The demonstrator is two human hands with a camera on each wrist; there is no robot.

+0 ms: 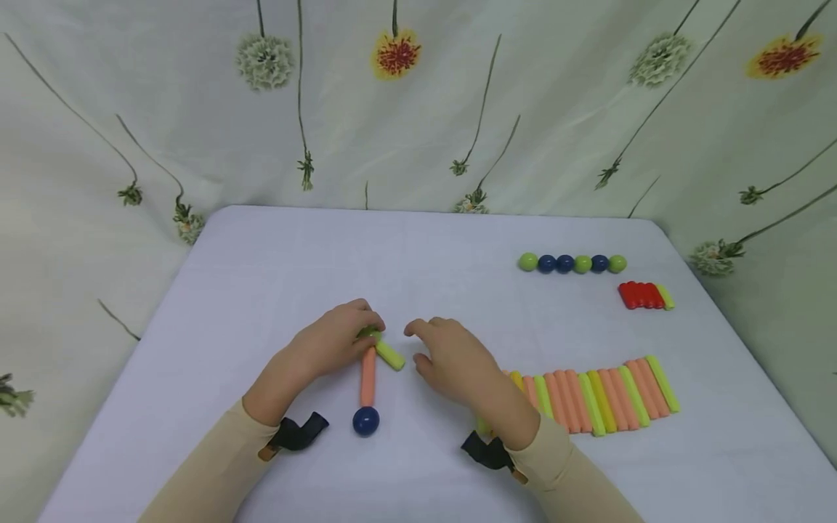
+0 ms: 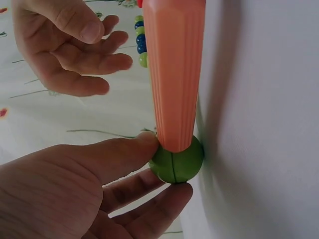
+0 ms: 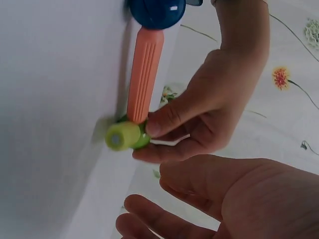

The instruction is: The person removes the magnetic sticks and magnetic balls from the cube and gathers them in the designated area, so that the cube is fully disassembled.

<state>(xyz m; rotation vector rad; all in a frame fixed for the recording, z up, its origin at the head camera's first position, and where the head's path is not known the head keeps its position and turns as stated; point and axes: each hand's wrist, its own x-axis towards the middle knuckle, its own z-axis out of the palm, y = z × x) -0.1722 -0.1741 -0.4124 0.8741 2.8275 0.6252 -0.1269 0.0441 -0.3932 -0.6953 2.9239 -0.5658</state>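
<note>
My left hand (image 1: 338, 338) pinches a green ball (image 2: 177, 164) between thumb and fingers, low over the white table. From that ball an orange rod (image 1: 368, 378) runs toward me to a dark blue ball (image 1: 365, 420). A short yellow-green rod (image 1: 390, 355) sticks out from the green ball toward the right; its round end with a grey spot faces the right wrist view. My right hand (image 1: 454, 359) hovers just right of this rod, fingers apart and loosely bent, holding nothing. In the head view the left fingers partly cover the green ball.
Right of my right hand lies a row of orange, yellow and green rods (image 1: 591, 398), partly behind that forearm. Farther back are a line of green and blue balls (image 1: 565, 264) and several red rods (image 1: 641, 295) beside a green one. A flowered cloth (image 1: 392, 131) hangs behind the table.
</note>
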